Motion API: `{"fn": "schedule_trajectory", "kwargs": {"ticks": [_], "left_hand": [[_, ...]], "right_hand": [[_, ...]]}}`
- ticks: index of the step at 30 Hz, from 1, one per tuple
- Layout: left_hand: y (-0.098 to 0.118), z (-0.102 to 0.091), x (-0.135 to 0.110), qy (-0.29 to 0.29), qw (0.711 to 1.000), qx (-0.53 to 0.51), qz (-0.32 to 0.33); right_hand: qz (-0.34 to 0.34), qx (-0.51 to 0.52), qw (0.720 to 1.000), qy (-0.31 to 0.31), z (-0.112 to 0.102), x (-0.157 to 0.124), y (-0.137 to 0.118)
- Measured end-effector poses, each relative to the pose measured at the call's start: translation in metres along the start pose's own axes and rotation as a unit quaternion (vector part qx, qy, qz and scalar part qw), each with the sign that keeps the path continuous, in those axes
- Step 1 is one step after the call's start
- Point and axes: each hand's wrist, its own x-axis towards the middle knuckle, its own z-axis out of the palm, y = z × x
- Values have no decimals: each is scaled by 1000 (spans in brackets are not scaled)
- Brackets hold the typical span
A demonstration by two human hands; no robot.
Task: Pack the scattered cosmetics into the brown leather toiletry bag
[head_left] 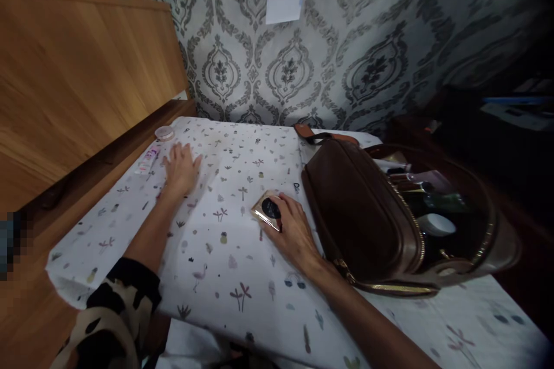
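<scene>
My right hand (292, 228) rests on the patterned white cloth (242, 265) with its fingers closed around a small gold compact (267, 211) that has a dark round top. My left hand (180, 168) lies flat on the cloth farther left, fingers stretched out and holding nothing. Just beyond its fingertips lie a small white tube with pink print (148, 159) and a small clear round jar (165, 133). To the right of my right hand stands an open brown leather bag (359, 207), unzipped, with several cosmetics items inside.
A wooden cabinet side (78, 81) rises on the left, with a dark wooden ledge below it. Patterned grey wallpaper with a white note (284, 7) stuck on it stands behind the table. Dark furniture with papers sits at the far right.
</scene>
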Motion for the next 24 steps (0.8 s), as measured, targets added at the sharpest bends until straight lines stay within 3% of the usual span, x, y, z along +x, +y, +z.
{"fn": "schedule_trajectory", "kwargs": {"ticks": [3,5,11,15,19,22,24], "left_hand": [[-34,4,9,-71,992,23,-98],[-42,10,11,-119,987,15,-110],[-9,28,-1,-189,982,-9,5],[8,32,-9,-218,969,-80,87],[1,28,-3,-177,969,-137,106],[-19,19,8,-103,988,-97,68],[-36,11,14,-83,994,-57,32]], "right_hand": [[3,2,1000,8,0,0,-1],[4,3,1000,12,0,0,-1],[6,16,1000,15,-1,1,0],[10,22,999,25,-2,0,3],[17,23,999,33,-2,-1,6],[28,24,998,47,-3,-1,8],[35,24,997,58,-3,0,8]]}}
